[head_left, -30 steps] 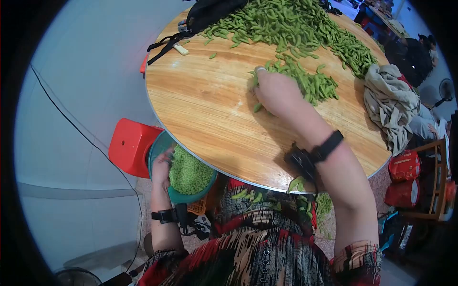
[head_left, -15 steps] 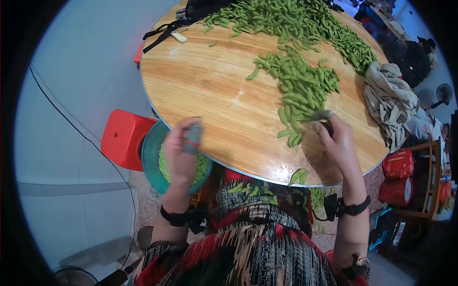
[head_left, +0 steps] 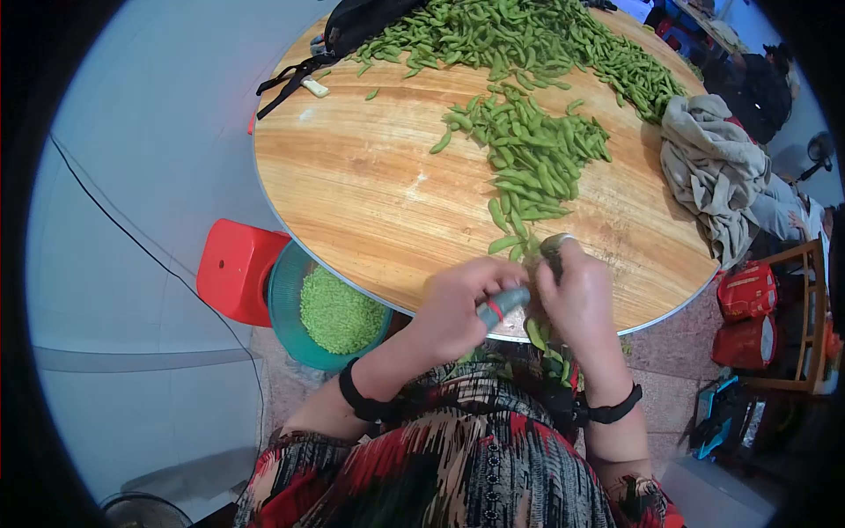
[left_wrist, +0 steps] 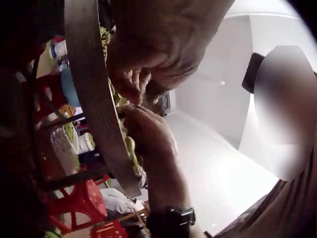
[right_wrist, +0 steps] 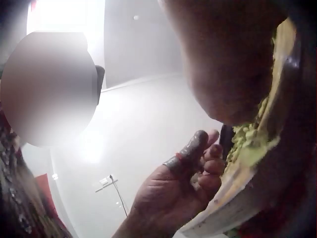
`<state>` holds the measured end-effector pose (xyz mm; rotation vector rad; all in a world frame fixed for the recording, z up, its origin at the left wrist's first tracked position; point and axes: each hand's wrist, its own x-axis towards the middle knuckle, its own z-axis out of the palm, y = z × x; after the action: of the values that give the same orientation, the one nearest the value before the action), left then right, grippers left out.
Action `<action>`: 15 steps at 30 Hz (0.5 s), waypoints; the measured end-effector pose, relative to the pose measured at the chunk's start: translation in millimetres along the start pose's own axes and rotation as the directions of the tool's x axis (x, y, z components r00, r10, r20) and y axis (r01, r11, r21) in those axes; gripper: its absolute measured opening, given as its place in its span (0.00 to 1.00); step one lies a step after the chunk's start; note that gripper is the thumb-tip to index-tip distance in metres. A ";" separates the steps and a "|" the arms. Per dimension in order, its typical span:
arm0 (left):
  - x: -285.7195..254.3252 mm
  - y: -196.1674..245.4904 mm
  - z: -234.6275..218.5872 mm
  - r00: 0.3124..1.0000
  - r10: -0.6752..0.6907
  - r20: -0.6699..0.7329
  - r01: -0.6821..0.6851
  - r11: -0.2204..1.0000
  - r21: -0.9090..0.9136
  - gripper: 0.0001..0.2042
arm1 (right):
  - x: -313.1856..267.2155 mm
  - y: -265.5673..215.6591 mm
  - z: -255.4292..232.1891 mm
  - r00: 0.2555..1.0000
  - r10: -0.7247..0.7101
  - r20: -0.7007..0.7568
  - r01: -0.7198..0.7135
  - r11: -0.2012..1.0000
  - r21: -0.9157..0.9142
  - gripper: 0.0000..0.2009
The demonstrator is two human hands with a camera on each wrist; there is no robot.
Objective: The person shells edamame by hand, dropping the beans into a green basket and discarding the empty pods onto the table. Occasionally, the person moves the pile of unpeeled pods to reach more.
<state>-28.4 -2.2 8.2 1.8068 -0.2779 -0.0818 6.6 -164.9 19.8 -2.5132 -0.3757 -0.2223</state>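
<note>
My left hand (head_left: 462, 308) is over the table's near edge, its fingers curled in loosely and its thumb straight. A grey wrap (right_wrist: 190, 148) with a red band covers that thumb. Close beside it on the right, my right hand (head_left: 581, 295) has thumb and forefinger bent towards each other, a dark grey cover (head_left: 554, 249) on a fingertip. Green soybean pods (head_left: 506, 224) lie right at these fingertips; I cannot tell whether the right hand holds one. In the left wrist view the right hand (left_wrist: 151, 131) is close below the left hand (left_wrist: 153, 49).
The round wooden table (head_left: 352, 194) bears a large pod heap (head_left: 493, 40), a smaller pile (head_left: 537, 145), a black bag (head_left: 361, 26) and a grey cloth (head_left: 713, 167). Below its left edge, a green basin (head_left: 286, 321) holds shelled beans (head_left: 343, 312), beside a red stool (head_left: 233, 273).
The left hand has risen out of the basin and crossed right to the table's near edge. My right hand has drawn back from the small pile, which now trails nearer, and meets the left.
</note>
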 end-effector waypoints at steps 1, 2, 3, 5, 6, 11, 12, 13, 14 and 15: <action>3.1 4.3 1.8 1.000 -0.001 0.000 0.001 1.000 0.002 0.09 | -0.5 2.0 -6.2 1.000 0.025 -0.018 -0.022 0.988 0.150 0.08; 7.7 10.2 3.0 0.992 -0.114 -0.045 0.098 0.961 -0.259 0.10 | -1.8 3.2 -11.2 0.998 0.054 -0.029 -0.043 0.953 0.299 0.07; 12.4 14.8 4.9 0.971 -0.233 -0.059 0.173 0.847 -0.504 0.10 | -4.1 3.3 -14.5 0.998 0.057 -0.027 -0.046 0.952 0.303 0.07; 22.8 16.7 8.1 0.955 -0.296 0.000 0.228 0.736 -0.638 0.11 | -8.0 3.6 -20.1 0.980 0.095 0.177 -0.182 0.791 0.584 0.05; 26.7 13.7 8.2 0.959 -0.276 0.062 0.253 0.740 -0.623 0.10 | -10.4 7.7 -14.5 0.977 0.076 0.201 -0.196 0.702 0.685 0.06; 35.1 3.4 21.1 0.976 -0.215 0.013 0.149 0.627 -0.765 0.06 | -19.9 13.0 -21.4 0.906 0.090 0.414 -0.414 0.393 0.821 0.09; 35.3 0.3 21.8 0.977 -0.214 0.009 0.144 0.625 -0.767 0.04 | -21.0 13.0 -26.4 0.841 0.017 0.541 -0.531 0.219 0.818 0.11; 35.2 -1.2 22.4 0.977 -0.214 0.005 0.141 0.623 -0.770 0.03 | -21.1 9.5 -28.6 0.840 0.018 0.542 -0.532 0.214 0.819 0.11; 34.9 -0.9 23.0 0.976 -0.216 0.008 0.144 0.624 -0.768 0.03 | -21.0 4.1 -29.9 0.837 0.019 0.548 -0.543 0.160 0.824 0.13; 34.6 0.0 23.6 0.974 -0.225 -0.005 0.143 0.637 -0.757 0.04 | -21.1 1.6 -30.5 0.833 0.020 0.553 -0.551 0.108 0.827 0.14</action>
<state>0.4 -32.6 5.4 0.9783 0.0335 -0.2195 -15.1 -188.2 38.8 -1.1459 -0.0560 0.6120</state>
